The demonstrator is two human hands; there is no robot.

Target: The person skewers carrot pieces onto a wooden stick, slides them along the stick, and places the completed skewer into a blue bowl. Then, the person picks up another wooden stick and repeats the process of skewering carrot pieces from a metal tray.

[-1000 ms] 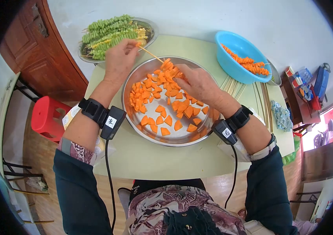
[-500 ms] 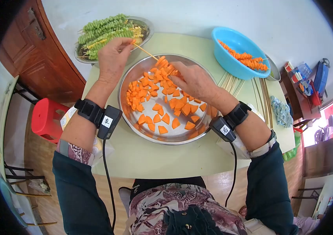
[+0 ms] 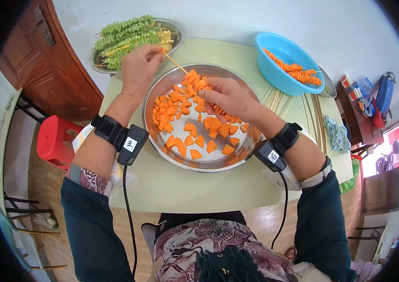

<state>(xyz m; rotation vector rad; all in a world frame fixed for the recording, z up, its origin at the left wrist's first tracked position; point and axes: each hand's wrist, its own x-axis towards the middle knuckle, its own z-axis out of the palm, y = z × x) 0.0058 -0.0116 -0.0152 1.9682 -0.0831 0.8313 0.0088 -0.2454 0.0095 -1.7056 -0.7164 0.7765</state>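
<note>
The left hand [image 3: 138, 70] pinches a thin wooden skewer [image 3: 175, 62] over the round steel basin [image 3: 162, 89] near the table's far edge; the right hand [image 3: 230, 97] pinches orange carrot pieces [image 3: 194, 141].

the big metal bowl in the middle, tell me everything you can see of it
The metal bowl is wide, round and shallow, shiny like steel, and sits level on the pale green table. Orange carrot pieces lie loose over its floor, piled thicker toward the far side. The right hand reaches into it among the pieces; the left hand holds a thin wooden skewer over its far rim. Its near part shows bare metal.
</note>
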